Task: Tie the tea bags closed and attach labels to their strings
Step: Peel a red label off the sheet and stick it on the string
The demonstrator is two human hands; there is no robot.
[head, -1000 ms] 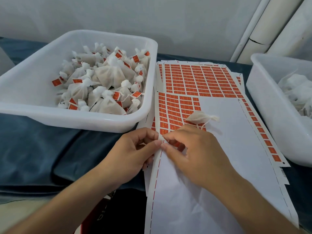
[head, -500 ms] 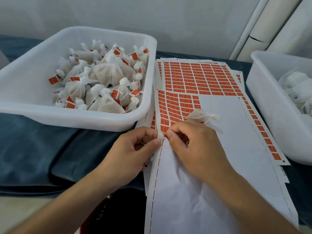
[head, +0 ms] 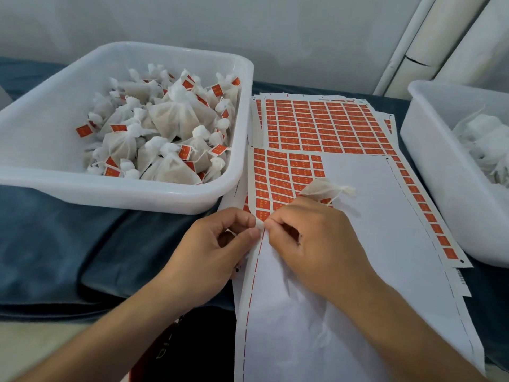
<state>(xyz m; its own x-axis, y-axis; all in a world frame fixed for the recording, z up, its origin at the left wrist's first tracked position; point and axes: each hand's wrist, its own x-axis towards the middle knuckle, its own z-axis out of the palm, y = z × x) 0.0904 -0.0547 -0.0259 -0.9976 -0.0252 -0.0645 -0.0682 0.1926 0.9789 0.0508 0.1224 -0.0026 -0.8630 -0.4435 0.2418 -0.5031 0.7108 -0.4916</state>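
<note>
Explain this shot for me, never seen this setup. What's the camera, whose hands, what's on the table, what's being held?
There is no machine here: a person works with bare hands, and one camera worn on the head looks forward and down at them.

The left hand and right hand meet fingertip to fingertip, pinching something small and white between them, too small to say whether it is a label or a string.

They work over a label sheet, mostly peeled, with orange labels left at its top left. A fuller sheet lies behind it. One tea bag rests on the sheet just beyond the right hand.

The left tub holds tied bags with orange labels. The right tub holds white bags with no labels in view.
</note>
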